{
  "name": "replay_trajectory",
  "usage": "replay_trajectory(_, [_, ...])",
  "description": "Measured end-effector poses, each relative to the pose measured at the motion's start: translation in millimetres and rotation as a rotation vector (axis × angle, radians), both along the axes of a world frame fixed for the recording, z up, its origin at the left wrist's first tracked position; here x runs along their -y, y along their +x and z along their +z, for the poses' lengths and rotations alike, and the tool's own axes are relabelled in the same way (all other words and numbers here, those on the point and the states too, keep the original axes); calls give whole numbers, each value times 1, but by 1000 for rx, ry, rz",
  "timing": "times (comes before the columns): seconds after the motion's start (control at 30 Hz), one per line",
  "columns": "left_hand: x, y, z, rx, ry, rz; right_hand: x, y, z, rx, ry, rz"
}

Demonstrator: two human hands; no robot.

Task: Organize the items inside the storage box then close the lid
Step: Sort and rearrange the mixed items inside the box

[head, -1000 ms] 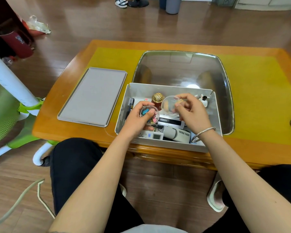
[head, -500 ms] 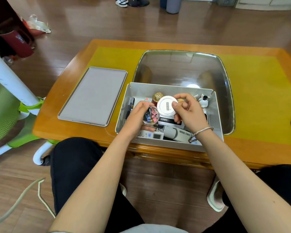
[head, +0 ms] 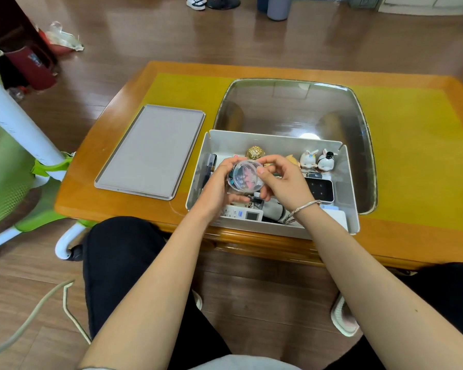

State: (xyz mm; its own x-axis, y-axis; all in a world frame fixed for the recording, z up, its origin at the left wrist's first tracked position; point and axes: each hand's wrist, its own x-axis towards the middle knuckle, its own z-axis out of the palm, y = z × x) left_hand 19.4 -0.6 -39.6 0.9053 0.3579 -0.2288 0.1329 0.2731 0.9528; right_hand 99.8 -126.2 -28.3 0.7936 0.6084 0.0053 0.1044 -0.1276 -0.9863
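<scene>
Head view shows me both hands over the open storage box (head: 350, 188) at the table's near edge. My left hand (head: 219, 182) grips a small clear round container (head: 245, 176) from the side, fingers curled round it, with coloured clips inside. My right hand (head: 281, 180) pinches its top rim between thumb and fingers; I judge I am seating its cap. So I am mid-sorting, with the box lid (head: 151, 150) lying flat on the table to the left, well apart. Next I need to set the container down in a free spot among the remote (head: 242, 213) and figurines (head: 318, 160), keeping it upright, before fetching the lid.
</scene>
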Motion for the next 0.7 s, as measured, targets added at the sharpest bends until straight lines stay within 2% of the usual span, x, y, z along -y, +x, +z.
replay_trajectory(0.17, [0,-2,-1,25,27,-55,-3,0,1,-2,15,-21])
replay_trajectory(0.53, [-1,-2,-3,4,34,-24,-4,-2,-5,-43,15,-9])
replay_trajectory(0.7, [-2,-2,-6,20,40,-3,-1,1,-3,-172,15,-21])
